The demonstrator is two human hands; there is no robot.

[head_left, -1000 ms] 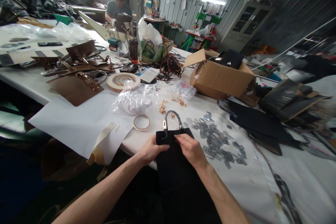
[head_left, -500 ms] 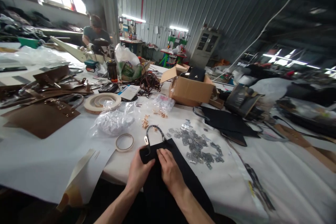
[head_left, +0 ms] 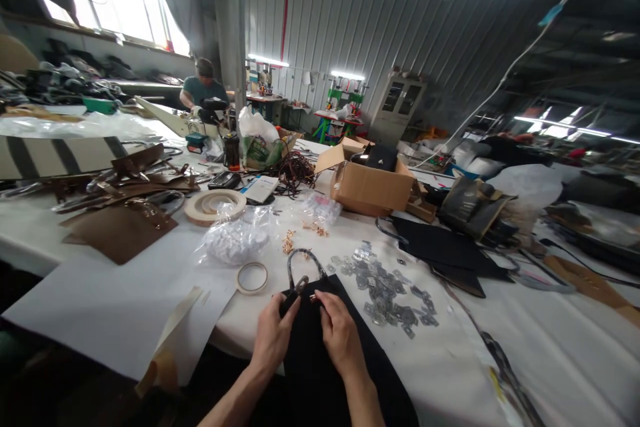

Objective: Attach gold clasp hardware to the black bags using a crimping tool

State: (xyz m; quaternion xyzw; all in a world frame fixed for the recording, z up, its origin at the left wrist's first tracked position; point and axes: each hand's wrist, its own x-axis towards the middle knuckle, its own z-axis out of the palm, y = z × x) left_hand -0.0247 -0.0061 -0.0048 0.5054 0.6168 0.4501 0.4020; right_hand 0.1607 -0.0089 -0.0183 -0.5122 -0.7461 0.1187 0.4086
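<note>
At six o'clock, against the white-covered table [head_left: 453, 347], a black panel [head_left: 307, 367] with a looped handle [head_left: 306, 252] is gripped at its upper corner by the left hand [head_left: 270, 340]. A tiny gold-coloured fitting [head_left: 313, 297] seems pinched by the right hand [head_left: 343, 337]; with a slack pinch, it could be lost among metal plates [head_left: 383, 287] near five o'clock.

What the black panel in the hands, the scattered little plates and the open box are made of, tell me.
Black panel: matte and evenly dark, probably leather or imitation leather; coated fabric is possible.
Little plates: likely thin bare metal, given their grey colour and bright glints.
Open box: plain brown cardboard, uncoated by its dull finish, with stiff folded flaps.
</note>
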